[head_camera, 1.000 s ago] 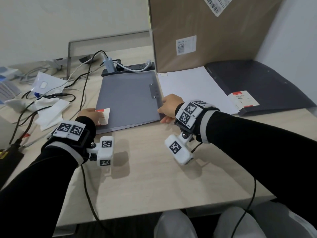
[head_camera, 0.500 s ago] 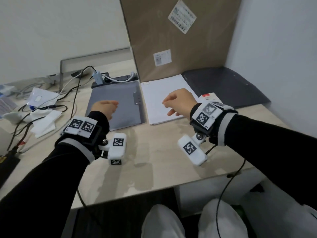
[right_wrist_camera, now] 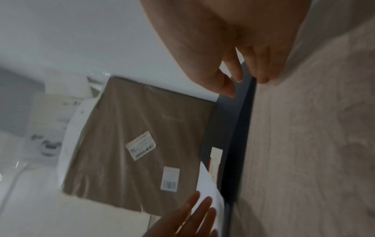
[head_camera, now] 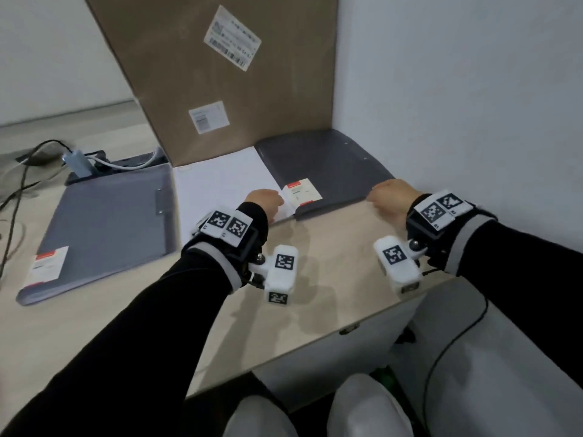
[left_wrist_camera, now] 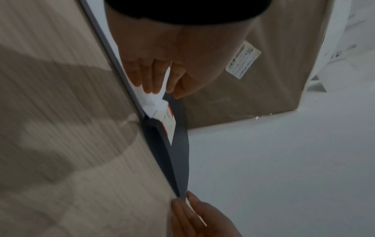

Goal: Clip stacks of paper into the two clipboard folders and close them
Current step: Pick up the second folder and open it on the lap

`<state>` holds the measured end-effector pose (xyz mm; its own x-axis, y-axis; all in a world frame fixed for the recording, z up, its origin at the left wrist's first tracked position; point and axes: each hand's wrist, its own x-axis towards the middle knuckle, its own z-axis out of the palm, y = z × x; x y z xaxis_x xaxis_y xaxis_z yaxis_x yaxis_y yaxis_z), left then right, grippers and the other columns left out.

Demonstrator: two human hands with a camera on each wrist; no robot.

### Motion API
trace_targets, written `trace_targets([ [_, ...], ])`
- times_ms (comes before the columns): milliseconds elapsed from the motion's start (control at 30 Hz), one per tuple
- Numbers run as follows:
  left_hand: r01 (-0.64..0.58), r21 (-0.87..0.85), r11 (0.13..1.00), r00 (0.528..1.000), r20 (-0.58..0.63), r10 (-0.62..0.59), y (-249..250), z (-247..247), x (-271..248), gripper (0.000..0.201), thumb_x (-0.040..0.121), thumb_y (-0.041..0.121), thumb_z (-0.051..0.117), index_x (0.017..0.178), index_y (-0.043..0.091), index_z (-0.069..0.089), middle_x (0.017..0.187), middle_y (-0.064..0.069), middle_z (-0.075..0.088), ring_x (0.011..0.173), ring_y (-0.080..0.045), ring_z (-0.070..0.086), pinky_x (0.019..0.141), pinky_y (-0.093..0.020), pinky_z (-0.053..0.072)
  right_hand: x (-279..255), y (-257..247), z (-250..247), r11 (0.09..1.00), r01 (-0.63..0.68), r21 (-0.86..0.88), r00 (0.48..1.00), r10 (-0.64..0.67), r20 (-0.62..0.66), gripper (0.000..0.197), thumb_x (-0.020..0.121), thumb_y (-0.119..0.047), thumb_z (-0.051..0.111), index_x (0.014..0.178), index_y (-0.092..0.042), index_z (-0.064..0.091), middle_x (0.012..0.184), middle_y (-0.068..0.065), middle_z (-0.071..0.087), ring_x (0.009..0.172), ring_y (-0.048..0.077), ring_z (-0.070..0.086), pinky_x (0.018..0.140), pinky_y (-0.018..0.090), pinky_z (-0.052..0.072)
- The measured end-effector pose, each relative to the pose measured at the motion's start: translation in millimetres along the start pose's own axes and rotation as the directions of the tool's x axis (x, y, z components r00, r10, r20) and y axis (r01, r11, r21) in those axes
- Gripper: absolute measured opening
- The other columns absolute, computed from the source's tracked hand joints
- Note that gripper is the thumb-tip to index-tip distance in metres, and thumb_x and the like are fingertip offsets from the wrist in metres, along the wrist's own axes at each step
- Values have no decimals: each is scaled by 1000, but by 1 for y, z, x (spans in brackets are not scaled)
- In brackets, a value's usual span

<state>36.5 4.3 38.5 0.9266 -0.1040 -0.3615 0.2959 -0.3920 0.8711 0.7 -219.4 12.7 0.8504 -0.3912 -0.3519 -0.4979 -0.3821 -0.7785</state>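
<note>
The lighter grey folder (head_camera: 107, 228) lies shut at the desk's (head_camera: 315, 294) left, seemingly finished. The dark folder (head_camera: 328, 165) sits at the back right corner against the wall, with a paper stack (head_camera: 227, 184) lying beside it, so that one appears left to do. Your left hand (head_camera: 265, 201) reaches forward, fingers (left_wrist_camera: 150, 75) and thumb pinching the paper's near corner. Your right hand (head_camera: 392, 197) pinches the dark folder's near right corner.

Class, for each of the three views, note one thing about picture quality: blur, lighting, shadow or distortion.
Head view: evenly lit and mostly sharp, wide-angle bending of the cardboard box, soft arm shadows on the desk. Left wrist view: dim, desk grain smeared, left hand fairly clear. Right wrist view: brighter, but right hand and box labels blurred.
</note>
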Motion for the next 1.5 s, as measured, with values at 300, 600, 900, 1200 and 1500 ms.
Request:
trace_targets([
  [300,67,-46,997,997,-20,-68,17,37,29,22,93,5,46,112,3,56,102,-15,54,102,-28,50,102,-36,45,28,12,-5,697,-82,712,994,106,11,21,91,-2,51,111,0,54,98,12,59,77,16,61,61,21,56],
  [600,103,-85,991,995,18,-102,13,28,31,36,92,9,47,128,6,53,126,-10,55,102,-20,57,86,-31,52,28,-12,9,540,-155,828,986,29,165,8,94,-17,56,89,-12,54,85,9,63,72,19,66,49,21,56],
  [900,89,-297,951,995,69,-71,14,18,12,13,92,9,48,93,9,60,103,-11,59,89,-20,54,87,-30,46,3,-36,-2,606,138,783,984,-172,-40,34,96,-9,49,129,-3,47,63,4,74,52,12,68,48,17,52],
  [1200,82,-339,937,963,269,13,3,8,-56,23,95,23,49,115,12,52,112,-6,61,97,-22,61,87,-33,48,-101,-47,-40,642,487,592,872,-400,-283,28,96,-3,40,111,-22,54,97,15,68,62,12,72,59,24,57],
  [1500,-42,-431,901,974,182,133,-6,-33,-136,44,95,28,49,136,12,45,134,-11,54,92,-21,64,78,-31,51,-185,-43,-14,710,627,321,772,-511,-377,40,96,-7,35,126,-26,52,114,4,65,93,13,67,77,29,55],
])
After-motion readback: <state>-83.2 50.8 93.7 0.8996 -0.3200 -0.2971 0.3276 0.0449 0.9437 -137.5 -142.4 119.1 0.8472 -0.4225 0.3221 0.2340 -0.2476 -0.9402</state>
